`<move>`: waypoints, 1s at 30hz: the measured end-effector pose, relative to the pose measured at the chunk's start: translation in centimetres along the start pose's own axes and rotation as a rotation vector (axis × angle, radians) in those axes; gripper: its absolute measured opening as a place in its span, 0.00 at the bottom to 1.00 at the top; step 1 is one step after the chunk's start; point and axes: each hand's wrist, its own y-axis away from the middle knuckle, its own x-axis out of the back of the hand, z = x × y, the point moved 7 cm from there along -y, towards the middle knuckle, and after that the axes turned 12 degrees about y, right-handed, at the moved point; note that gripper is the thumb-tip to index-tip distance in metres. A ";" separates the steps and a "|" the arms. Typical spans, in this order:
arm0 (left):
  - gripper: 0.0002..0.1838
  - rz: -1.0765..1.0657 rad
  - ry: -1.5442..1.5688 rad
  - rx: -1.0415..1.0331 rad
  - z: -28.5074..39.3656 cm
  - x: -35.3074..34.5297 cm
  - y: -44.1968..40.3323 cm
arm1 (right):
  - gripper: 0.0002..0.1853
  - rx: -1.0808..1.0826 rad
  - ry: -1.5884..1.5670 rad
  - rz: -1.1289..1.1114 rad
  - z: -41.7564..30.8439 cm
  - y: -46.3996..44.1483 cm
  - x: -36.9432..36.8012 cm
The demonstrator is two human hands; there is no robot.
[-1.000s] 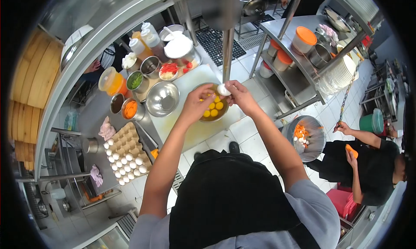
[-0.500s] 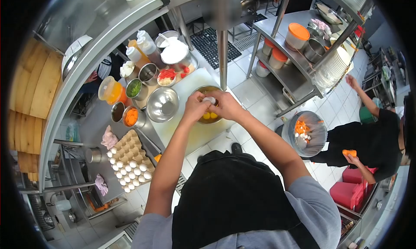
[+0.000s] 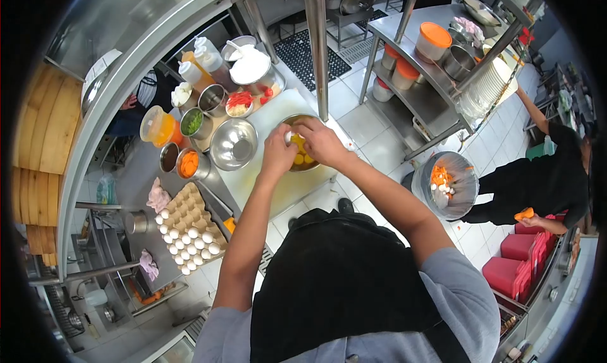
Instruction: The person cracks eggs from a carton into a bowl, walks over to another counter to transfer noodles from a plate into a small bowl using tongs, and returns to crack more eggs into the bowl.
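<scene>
Over a metal bowl (image 3: pixel 308 167) with several yolks in it, my two hands hold a cracked white eggshell (image 3: pixel 288 137). My left hand (image 3: pixel 277 153) is closed around the shell from the left. From the right, my right hand (image 3: pixel 322 145) has its fingers curled over to the shell; its fingertips are partly hidden. Yellow egg shows between the hands, just above the yolks. The bowl stands on a pale cutting board (image 3: pixel 269 192), and the hands cover part of its rim.
On the left are an empty steel bowl (image 3: pixel 233 145), an egg tray (image 3: pixel 190 205) with several white eggs, and containers of chopped food. A metal post (image 3: pixel 316 53) rises behind the bowl. To the right, a lined bin (image 3: pixel 465 192) holds scraps, near a co-worker (image 3: pixel 531 170) holding something orange.
The eggshell has tilted and shifted left, opening with yellow egg visible between my hands. My right hand has turned inward over it. The co-worker on the right has moved slightly.
</scene>
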 end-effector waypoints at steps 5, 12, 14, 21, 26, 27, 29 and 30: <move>0.19 -0.033 0.345 -0.011 2.3 0.9 0.6 | 0.21 0.200 -0.173 0.185 -0.8 0.1 2.4; 0.23 -0.202 0.597 0.180 5.9 -2.4 1.2 | 0.24 -0.449 -0.994 0.254 7.8 7.4 4.4; 0.25 -0.214 0.559 0.095 7.6 -0.5 2.1 | 0.22 -0.540 -0.856 0.372 12.6 12.8 7.7; 0.23 0.113 0.495 0.068 8.9 11.3 3.8 | 0.20 -1.303 0.061 0.208 33.2 41.8 14.7; 0.20 0.339 0.336 -0.127 19.4 20.5 7.3 | 0.17 -1.241 0.184 0.086 39.1 54.1 10.1; 0.20 0.433 0.143 -0.294 21.9 22.4 8.7 | 0.18 -1.312 0.075 0.074 39.0 55.8 8.5; 0.19 0.628 -0.116 -0.517 26.2 26.0 11.1 | 0.21 -1.330 -0.045 -0.057 37.0 54.7 5.7; 0.19 0.747 -0.187 -0.580 27.9 28.3 12.3 | 0.22 -1.317 -0.101 -0.134 35.9 54.0 3.9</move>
